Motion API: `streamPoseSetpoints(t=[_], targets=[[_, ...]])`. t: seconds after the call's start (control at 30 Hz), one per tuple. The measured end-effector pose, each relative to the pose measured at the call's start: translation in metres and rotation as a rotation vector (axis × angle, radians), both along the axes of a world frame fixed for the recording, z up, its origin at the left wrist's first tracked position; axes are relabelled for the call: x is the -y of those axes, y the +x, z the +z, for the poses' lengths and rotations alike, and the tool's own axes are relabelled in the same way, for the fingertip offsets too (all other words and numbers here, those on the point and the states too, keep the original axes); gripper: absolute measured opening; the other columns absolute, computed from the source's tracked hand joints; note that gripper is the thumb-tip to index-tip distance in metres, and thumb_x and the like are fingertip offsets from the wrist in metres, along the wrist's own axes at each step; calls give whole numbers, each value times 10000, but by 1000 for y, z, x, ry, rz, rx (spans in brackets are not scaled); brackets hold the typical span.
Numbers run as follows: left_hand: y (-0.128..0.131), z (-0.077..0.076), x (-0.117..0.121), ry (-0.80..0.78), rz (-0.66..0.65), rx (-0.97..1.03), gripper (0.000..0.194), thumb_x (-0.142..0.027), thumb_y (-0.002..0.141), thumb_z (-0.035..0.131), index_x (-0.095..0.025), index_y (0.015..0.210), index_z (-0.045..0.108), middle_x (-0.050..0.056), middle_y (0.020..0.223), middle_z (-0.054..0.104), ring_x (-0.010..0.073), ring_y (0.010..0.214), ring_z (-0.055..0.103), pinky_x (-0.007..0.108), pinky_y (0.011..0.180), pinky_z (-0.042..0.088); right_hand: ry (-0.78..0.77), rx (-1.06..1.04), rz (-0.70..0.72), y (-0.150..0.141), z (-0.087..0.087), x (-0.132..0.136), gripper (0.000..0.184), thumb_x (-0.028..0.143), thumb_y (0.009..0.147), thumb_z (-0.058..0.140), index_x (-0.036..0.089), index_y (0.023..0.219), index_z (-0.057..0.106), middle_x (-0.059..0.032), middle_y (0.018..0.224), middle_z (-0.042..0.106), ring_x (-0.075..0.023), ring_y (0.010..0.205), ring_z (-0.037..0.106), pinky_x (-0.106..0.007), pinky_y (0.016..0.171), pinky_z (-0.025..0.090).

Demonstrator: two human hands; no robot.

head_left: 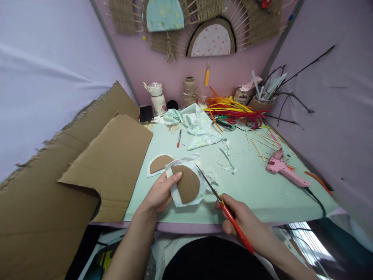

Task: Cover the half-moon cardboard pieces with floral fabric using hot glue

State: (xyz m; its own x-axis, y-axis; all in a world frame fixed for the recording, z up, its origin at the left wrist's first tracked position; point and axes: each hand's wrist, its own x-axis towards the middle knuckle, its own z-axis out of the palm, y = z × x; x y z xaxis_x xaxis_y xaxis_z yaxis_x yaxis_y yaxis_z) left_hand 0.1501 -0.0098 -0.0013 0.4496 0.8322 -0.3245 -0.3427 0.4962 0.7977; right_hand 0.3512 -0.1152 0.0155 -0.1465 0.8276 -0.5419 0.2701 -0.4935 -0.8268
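Observation:
My left hand [163,190] grips a half-round cardboard piece [188,184] lying on a patterned fabric piece [178,199], thumb on top and fingers underneath. The fabric sticks out past the cardboard all round. In my right hand [237,217] is a pair of scissors [230,216] with red handles. Their blades point up and left, beside the fabric's right edge; I cannot tell whether they touch it. Behind my left hand, another half-round cardboard piece [161,163] with a pale fabric border lies on the table.
Large cardboard sheets [116,163] cover the left side. A pink glue gun [287,171] with a cord lies right, near thin sticks [258,149]. Crumpled fabric [201,126], a red marker [178,138], a white bottle [157,99], twine [190,91] and coloured pipe cleaners [233,109] are at the back.

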Motion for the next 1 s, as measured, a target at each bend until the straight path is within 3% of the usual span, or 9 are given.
streamPoseSetpoints(t=[0.2,0.53,0.77,1.0], targets=[[-1,-1,0,-10,8,-19,394,-311,766,697,-170,1129,642,103,1064,705,279,1037,632,403,937,468,22,-40,-18,-1,-2,1,138,136,691,422,233,777,377,88,518,480,-92,430,455,-195,413,237],[-1,-2,3,2,-28,-31,385,-321,764,701,-179,1120,661,103,1104,697,282,1053,627,390,933,469,85,30,49,0,-2,-1,191,102,660,456,230,762,357,92,524,510,-90,461,484,-195,438,267],[-2,-2,3,20,-46,-64,409,-340,778,686,-181,1152,642,102,1123,687,279,1056,618,381,906,476,-11,-50,-47,-4,0,1,133,165,671,414,235,775,369,107,451,471,-76,378,334,-198,423,235],[-4,-3,1,48,-50,-110,453,-365,774,686,-177,1182,624,96,1114,689,266,1025,625,375,904,464,0,-56,-59,3,-19,4,92,258,735,463,234,752,376,90,477,528,-78,391,313,-204,408,200]])
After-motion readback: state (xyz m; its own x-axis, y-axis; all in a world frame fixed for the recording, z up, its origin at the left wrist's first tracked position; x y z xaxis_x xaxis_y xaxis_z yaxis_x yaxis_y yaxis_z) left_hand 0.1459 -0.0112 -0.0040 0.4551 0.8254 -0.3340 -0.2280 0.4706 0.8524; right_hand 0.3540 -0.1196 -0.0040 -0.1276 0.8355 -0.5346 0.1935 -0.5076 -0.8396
